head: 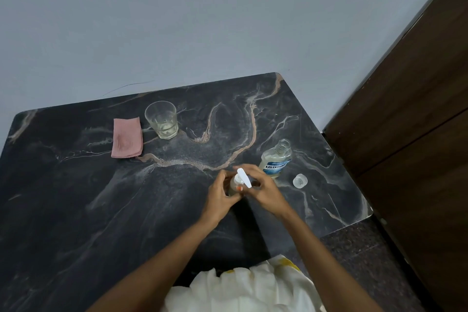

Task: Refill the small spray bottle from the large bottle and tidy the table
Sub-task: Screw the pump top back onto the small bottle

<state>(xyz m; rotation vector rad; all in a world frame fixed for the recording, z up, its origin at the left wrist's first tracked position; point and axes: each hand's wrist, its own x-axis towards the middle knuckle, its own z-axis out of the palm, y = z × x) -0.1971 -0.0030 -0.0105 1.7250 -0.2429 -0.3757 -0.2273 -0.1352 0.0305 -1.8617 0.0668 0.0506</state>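
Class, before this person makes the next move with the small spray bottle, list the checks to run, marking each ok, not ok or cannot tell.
1. Small clear spray bottle steadied by left hand: ok.
2. White spray head, gripped by right hand, screwed tight: cannot tell.
3. Large clear mouthwash bottle capped: not ok, neck open.
4. Its clear cap lying beside it on the dark marble table: ok.
5. Folded pink cloth at hand for wiping: ok.

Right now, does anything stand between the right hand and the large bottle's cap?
Nothing visible. The cap lies on bare table right of the right hand, which grips the small spray bottle; the open large bottle stands farther back, off that line.
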